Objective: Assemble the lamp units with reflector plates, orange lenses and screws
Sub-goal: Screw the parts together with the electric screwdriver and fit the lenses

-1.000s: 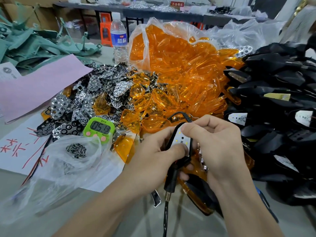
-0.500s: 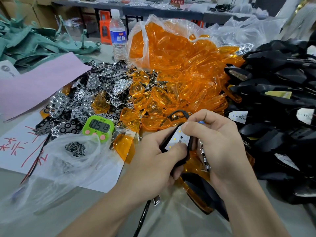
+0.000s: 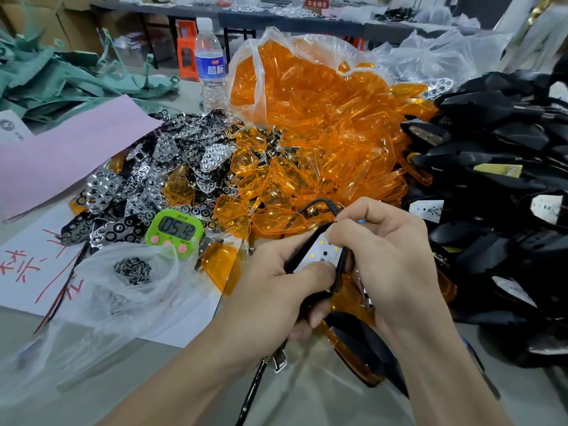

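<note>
My left hand grips a black lamp unit whose white LED board faces up, thumb pressing on the board. My right hand curls over the unit's right side, fingertips pinching at its top edge. A black cable loops out above the unit. Orange lenses spill from a clear bag across the table. Chrome reflector plates lie heaped to the left. Screws sit in a clear plastic bag at lower left.
A pile of black lamp housings fills the right side. A green timer reads 05:12. A water bottle stands behind the lenses. Pink paper and green parts lie at the left. A finished orange-lensed lamp lies under my hands.
Both hands tilted the lamp unit slightly, and its lower cable swung leftward under my left wrist. The timer dropped from 05:13 to 05:12.
</note>
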Demonstrator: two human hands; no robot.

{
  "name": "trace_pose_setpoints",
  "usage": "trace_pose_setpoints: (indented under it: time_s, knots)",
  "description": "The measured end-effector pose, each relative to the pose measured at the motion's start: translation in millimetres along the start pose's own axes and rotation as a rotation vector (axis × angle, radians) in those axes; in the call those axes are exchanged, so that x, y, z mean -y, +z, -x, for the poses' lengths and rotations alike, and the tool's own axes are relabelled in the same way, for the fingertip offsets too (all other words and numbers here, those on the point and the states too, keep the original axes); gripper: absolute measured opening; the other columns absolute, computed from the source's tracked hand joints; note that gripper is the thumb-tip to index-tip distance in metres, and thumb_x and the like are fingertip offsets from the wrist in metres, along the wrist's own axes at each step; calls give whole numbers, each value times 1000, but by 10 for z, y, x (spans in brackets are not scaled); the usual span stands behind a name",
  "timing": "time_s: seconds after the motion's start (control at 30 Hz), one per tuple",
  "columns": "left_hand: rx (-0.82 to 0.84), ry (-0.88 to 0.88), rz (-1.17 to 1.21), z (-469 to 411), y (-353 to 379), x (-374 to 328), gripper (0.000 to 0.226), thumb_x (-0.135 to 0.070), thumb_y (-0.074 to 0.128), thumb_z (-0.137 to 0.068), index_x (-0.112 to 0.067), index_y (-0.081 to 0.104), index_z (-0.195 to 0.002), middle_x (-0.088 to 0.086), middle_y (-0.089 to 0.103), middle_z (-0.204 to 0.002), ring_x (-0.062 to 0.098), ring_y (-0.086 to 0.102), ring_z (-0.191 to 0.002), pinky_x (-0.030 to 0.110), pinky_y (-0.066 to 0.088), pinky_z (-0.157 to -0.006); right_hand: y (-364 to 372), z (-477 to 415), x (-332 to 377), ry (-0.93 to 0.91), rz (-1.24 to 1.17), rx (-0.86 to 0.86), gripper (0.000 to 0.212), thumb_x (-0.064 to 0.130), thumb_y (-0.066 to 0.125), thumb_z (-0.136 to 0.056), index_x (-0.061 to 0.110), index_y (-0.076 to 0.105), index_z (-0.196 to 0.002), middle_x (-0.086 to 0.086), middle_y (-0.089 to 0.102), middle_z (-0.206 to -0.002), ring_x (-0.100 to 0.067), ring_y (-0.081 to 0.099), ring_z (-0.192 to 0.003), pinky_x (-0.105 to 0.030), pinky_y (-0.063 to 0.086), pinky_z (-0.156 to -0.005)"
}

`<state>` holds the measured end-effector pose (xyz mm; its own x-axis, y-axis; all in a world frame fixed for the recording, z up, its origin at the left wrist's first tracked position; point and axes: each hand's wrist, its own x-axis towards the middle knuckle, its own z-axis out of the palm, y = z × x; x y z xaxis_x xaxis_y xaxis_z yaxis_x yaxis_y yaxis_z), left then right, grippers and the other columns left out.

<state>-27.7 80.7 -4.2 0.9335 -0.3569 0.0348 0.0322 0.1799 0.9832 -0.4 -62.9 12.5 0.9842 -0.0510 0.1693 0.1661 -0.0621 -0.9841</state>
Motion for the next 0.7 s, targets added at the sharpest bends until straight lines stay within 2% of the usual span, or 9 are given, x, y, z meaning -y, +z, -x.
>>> trace_pose_setpoints:
  time_s: [0.13,0.23,0.37,0.5,0.63,0.7]
  knots:
    - [11,-15,24,-1,-3,13,12,-17,60,-95,-12,69,-101,10,48,-69,15,44,-47,19,30,-37,-11,-4,-7,-22,8,-7,11,16,65,-69,12,60,-59,-6,42,-48,-18,36,-44,-30,29,-46]
    - [11,-31,40,-1,1,1,9,-19,61,-95,-17,70,-94,12,51,-76,14,45,-47,18,29,-37,-13,-2,1,-44,9,-12,15,14,64,-70,14,58,-56,5,38,-44,-9,32,-39,-20,26,-42]
    - [0,-50,58,-3,-3,-1,13,-24,62,-95,-21,70,-85,11,53,-74,12,45,-44,18,28,-37,-1,-3,7,-50,22,-2,26,18,64,-75,20,53,-51,10,35,-42,-6,30,-36,-18,26,-41]
    - [-12,-63,62,10,2,-2,13,-24,63,-94,-21,70,-83,10,54,-73,13,44,-44,18,28,-37,-1,5,13,-52,-5,11,28,14,63,-76,19,51,-52,12,34,-41,-4,30,-34,-15,25,-38]
    - [-6,-71,60,19,15,-6,15,-22,63,-94,-20,68,-80,7,57,-68,12,44,-41,18,28,-35,-6,-9,-17,-62,47,2,21,15,63,-73,14,52,-54,7,33,-45,-7,27,-39,-20,24,-42]
    - [-3,-80,71,22,24,-6,14,-21,62,-93,-20,68,-80,10,58,-72,14,44,-42,18,28,-34,-5,-13,-39,-63,58,0,18,15,62,-71,12,53,-56,5,34,-45,-8,27,-40,-21,24,-43]
